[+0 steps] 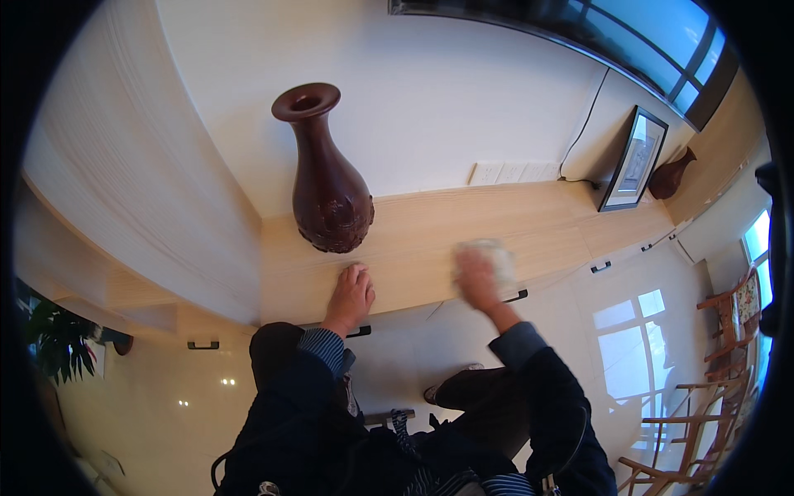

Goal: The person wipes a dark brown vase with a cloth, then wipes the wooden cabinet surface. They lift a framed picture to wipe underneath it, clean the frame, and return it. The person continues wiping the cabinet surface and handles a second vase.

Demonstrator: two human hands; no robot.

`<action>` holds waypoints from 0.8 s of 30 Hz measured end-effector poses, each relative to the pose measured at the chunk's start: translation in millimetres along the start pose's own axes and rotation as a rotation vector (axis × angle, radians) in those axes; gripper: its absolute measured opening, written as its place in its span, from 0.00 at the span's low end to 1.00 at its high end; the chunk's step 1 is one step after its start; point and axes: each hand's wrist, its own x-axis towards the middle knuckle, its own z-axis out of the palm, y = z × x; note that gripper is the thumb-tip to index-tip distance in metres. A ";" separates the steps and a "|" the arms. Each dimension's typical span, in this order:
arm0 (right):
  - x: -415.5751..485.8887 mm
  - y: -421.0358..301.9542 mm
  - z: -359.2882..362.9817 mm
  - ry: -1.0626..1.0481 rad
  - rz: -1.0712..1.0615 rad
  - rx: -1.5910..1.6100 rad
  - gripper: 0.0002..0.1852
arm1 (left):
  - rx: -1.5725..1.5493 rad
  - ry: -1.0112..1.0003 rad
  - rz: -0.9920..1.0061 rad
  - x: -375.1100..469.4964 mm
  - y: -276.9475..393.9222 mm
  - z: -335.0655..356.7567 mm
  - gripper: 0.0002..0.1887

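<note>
My right hand (477,277) lies on a pale cloth (498,263), pressed to the light wood top of a low cabinet (434,214); both hand and cloth are blurred. Fingers curled, my left hand (352,294) rests on the same top near its front edge, with no object visible in it. Just beyond the left hand stands a dark reddish-brown vase (332,186) with a flared rim and a carved lower body.
A framed picture (634,162) and a smaller brown vase (673,175) stand at the far right. Wall sockets (512,173) and a black cable (586,127) are behind the top. A wall-mounted screen (620,37) hangs above. Wooden chairs (732,310) stand right; a tall wood panel (136,142) rises left.
</note>
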 end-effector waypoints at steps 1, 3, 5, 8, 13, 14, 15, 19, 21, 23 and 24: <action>-3.3 -37.2 1.0 0.034 -0.160 0.086 0.39 | -0.014 0.008 -0.002 0.2 -0.4 -0.6 0.12; -7.2 -102.2 0.3 0.176 -0.431 0.307 0.38 | -0.068 -0.013 -0.051 1.2 -0.9 -2.5 0.14; 0.9 -136.7 -1.2 0.143 -0.431 0.291 0.36 | -0.134 -0.017 -0.092 3.0 -0.3 -4.1 0.15; 21.1 -132.0 -1.1 0.232 -0.538 0.326 0.34 | -0.114 0.002 -0.065 3.8 2.0 -6.4 0.17; 46.5 -14.0 9.0 0.120 -0.176 0.290 0.32 | -0.098 -0.058 -0.057 4.3 1.3 -8.2 0.19; 47.3 17.0 10.1 0.173 -0.050 0.200 0.32 | -0.097 -0.054 -0.050 3.9 1.0 -8.0 0.19; 44.0 44.9 11.3 0.107 0.129 0.091 0.32 | -0.073 -0.062 -0.046 4.0 0.7 -7.6 0.19; 31.7 81.3 17.7 0.131 0.475 -0.036 0.33 | -0.018 -0.069 -0.039 4.4 1.4 -5.7 0.17; 31.9 43.2 19.5 0.072 0.392 -0.119 0.33 | -0.003 -0.057 -0.034 5.3 2.4 -5.1 0.16; 32.6 -21.8 19.4 0.140 0.106 -0.055 0.32 | 0.012 -0.058 -0.027 5.5 2.8 -6.0 0.15; 26.6 -55.2 17.1 0.217 -0.070 0.107 0.32 | 0.008 -0.049 -0.022 5.6 3.0 -6.5 0.15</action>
